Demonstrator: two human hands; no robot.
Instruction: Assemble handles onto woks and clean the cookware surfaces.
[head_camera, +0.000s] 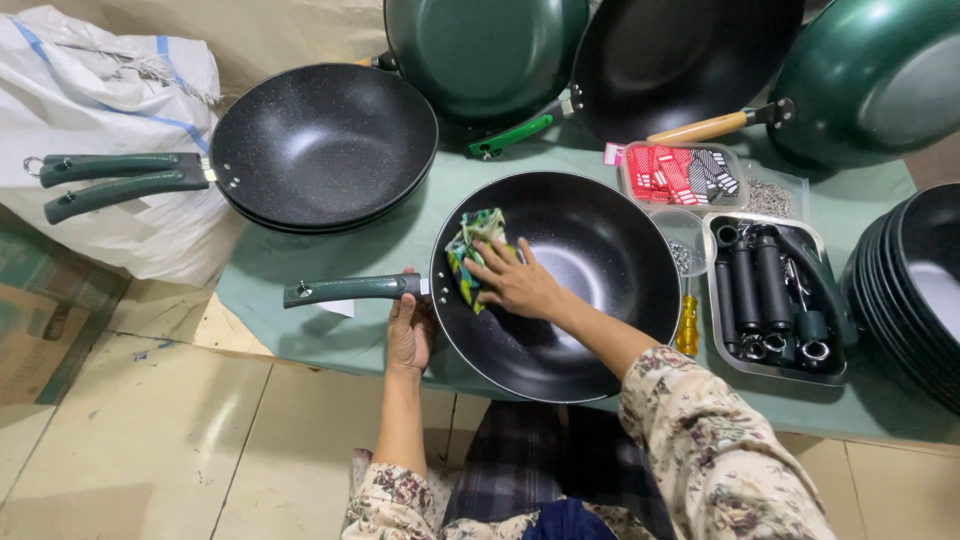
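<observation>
The green-covered table (300, 330) carries everything here, and it sits low in front of you. At its centre lies the black wok (565, 290) you are working on, its green handle (350, 290) pointing to your left and its near rim overhanging the table's edge. Your left hand (410, 335) grips the rim from below where the handle joins, fingers curled closed around it. Your right hand (520, 285) lies flat inside the bowl, fingers spread and pressing a patterned green-and-yellow cloth (475, 250) against the inner wall.

Risks, as a judgement: because the wok overhangs the edge, a hard push of the cloth toward you could tip it off if your left hand loosens. A wide sweep of your right forearm could also strike the metal tray (835, 370) beside the wok and scatter its small parts.

Counts, largest first:
- Woks: one in hand; a stack of two at upper left (320, 145), judged from its two handles; three leaning at the back; a further stack at the right edge (915, 290), number not clear.
- One white sack (90, 90).
- One metal tray of black handle grips and rings.
- One clear box of red and striped tags (680, 172).
- One yellow screwdriver (688, 325).
</observation>
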